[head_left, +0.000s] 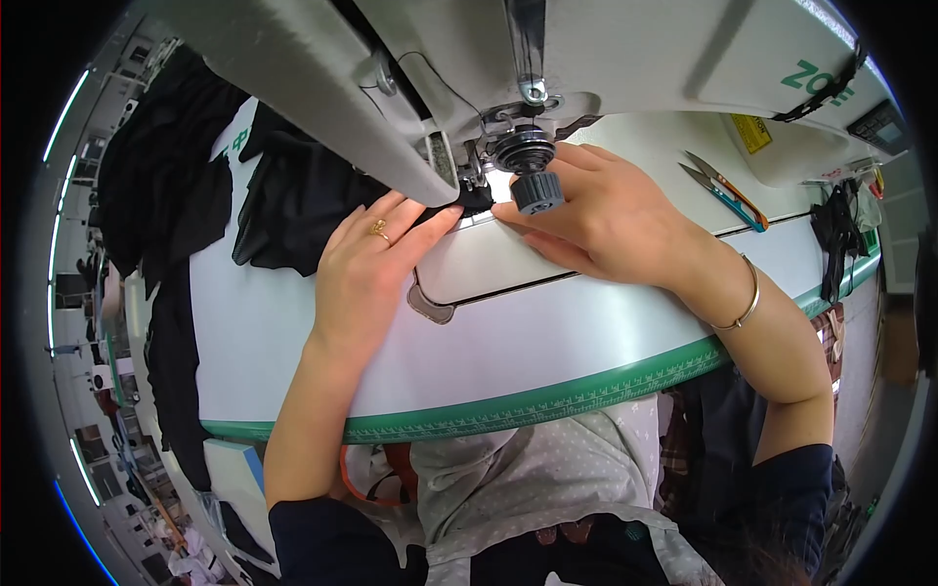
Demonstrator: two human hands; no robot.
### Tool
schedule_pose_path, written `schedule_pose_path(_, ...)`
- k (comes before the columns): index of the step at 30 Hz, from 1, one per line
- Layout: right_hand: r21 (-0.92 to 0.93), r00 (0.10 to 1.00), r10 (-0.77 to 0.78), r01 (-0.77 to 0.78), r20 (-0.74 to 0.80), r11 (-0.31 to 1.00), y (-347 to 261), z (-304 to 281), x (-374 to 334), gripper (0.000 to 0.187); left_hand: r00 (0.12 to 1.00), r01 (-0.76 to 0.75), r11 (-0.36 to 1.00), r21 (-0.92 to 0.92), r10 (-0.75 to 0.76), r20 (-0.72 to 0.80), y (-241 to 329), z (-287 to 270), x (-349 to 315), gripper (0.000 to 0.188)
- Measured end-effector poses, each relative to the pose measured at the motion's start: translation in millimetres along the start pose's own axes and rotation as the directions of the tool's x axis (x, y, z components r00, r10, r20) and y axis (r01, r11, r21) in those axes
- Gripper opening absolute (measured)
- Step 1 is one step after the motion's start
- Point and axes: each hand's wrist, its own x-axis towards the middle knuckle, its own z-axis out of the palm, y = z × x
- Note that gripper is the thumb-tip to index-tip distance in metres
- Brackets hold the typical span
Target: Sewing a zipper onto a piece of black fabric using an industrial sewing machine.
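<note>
Black fabric (298, 200) lies on the white sewing table and runs up to the presser foot (473, 179) of a sewing machine (655, 54). With fingers stretched out, my left hand (366, 269) rests flat on the fabric's near edge, a ring on one finger. On the other side of the foot, my right hand (620, 215) is bent, its fingers curled in. One fingertip comes down by the end of the fabric. A dark grey knob (536, 193) covers part of those fingers, so any grip there is hidden.
Thread snips (725, 190) with blue and orange handles lie to the right. Black straps (835, 234) hang at the table's right end. More black cloth (161, 146) is heaped at the far left. A green measuring edge (547, 398) borders the table in front of me.
</note>
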Motion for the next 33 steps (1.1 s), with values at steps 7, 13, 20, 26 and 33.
schedule_pose_path(7, -0.101, 0.999, 0.015, -0.012, 0.031, 0.995, -6.5, 2.3, 3.8, 0.022, 1.000, 0.012, 0.998, 0.063, -0.013, 0.015, 3.4, -0.5, -1.9, 0.038)
schedule_pose_path(13, -0.106, 0.999, -0.004, 0.009, 0.041, 0.994, -8.1, 1.9, 6.9, 0.019, 0.987, 0.118, 0.990, -0.081, -0.126, -0.103, -32.7, 1.8, 18.7, 0.025)
schedule_pose_path(20, -0.069, 0.999, 0.012, -0.009, 0.041, 0.998, -8.6, 2.6, 7.3, 0.016, 0.993, -0.111, 0.993, 0.042, 0.113, -0.039, -49.8, 6.2, 24.3, 0.021)
schedule_pose_path(26, -0.062, 1.000, 0.014, -0.013, 0.002, 0.998, -4.7, 6.4, 3.1, 0.017, 0.974, -0.213, 0.944, 0.252, 0.224, -0.015, -15.7, -4.9, 7.0, 0.043)
schedule_pose_path(33, -0.035, 1.000, 0.018, -0.017, 0.006, 0.999, -5.1, 6.9, 4.2, 0.018, 0.980, -0.181, 0.945, 0.272, 0.195, -0.025, 8.9, 3.1, 8.4, 0.030)
